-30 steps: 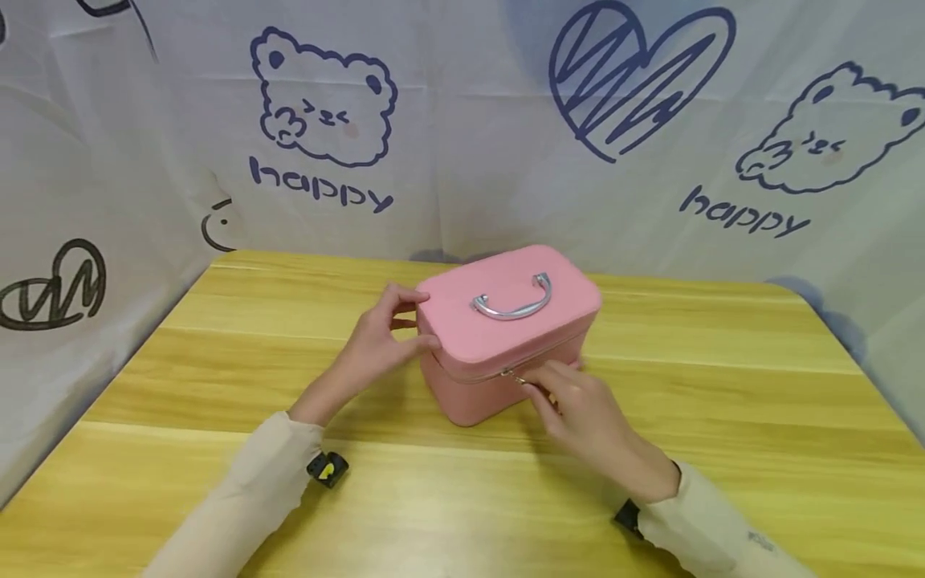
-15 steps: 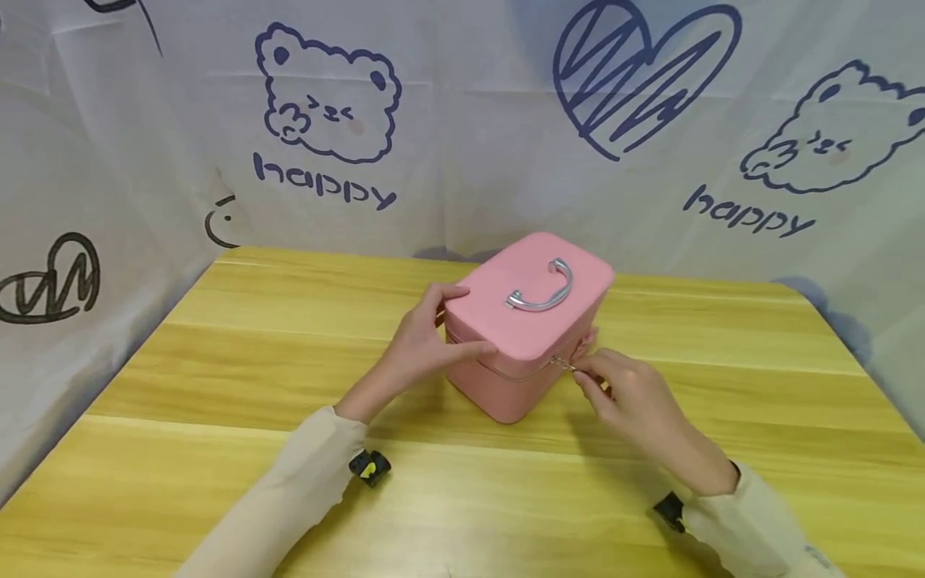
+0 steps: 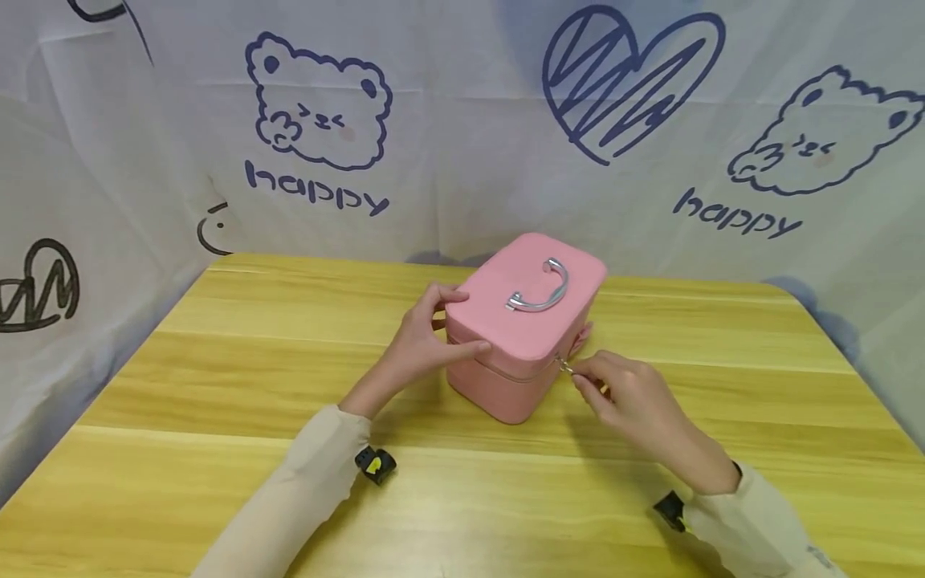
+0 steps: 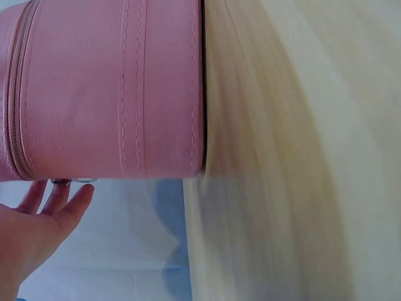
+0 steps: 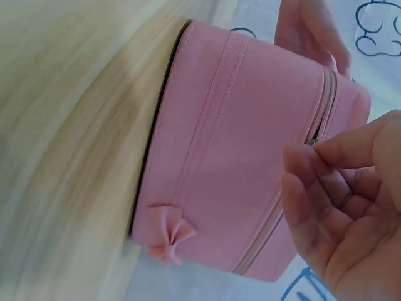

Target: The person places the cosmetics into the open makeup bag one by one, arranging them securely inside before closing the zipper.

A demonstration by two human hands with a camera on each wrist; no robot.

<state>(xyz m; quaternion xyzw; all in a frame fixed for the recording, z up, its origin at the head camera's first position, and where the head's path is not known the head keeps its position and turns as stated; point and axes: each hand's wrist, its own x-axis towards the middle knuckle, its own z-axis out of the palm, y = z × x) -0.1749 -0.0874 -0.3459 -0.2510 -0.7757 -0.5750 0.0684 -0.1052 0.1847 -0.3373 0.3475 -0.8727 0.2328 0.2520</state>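
Observation:
A pink zip-up vanity case [image 3: 499, 325] stands upright on the table, turned at an angle, its lid down. On top of the lid lies a curved silver handle [image 3: 542, 297]. My left hand [image 3: 426, 341] holds the lid's left end, thumb at the near corner and fingers at the far one. With thumb and forefinger my right hand [image 3: 632, 393] pinches the zipper pull [image 3: 566, 367] near the front corner. In the right wrist view the zip [image 5: 324, 106] runs round the case just below the lid, and a pink bow [image 5: 170, 229] sits low on the front.
The wooden table [image 3: 217, 385] reaches back to a white cloth [image 3: 462, 160] printed with bears, hearts and writing. A black wrist strap piece [image 3: 376, 464] hangs under the left cuff, another black piece [image 3: 670, 511] under the right.
The case has been turned so its front faces more to the right. My right hand has moved right with the zipper pull, and my left hand has shifted right with the lid.

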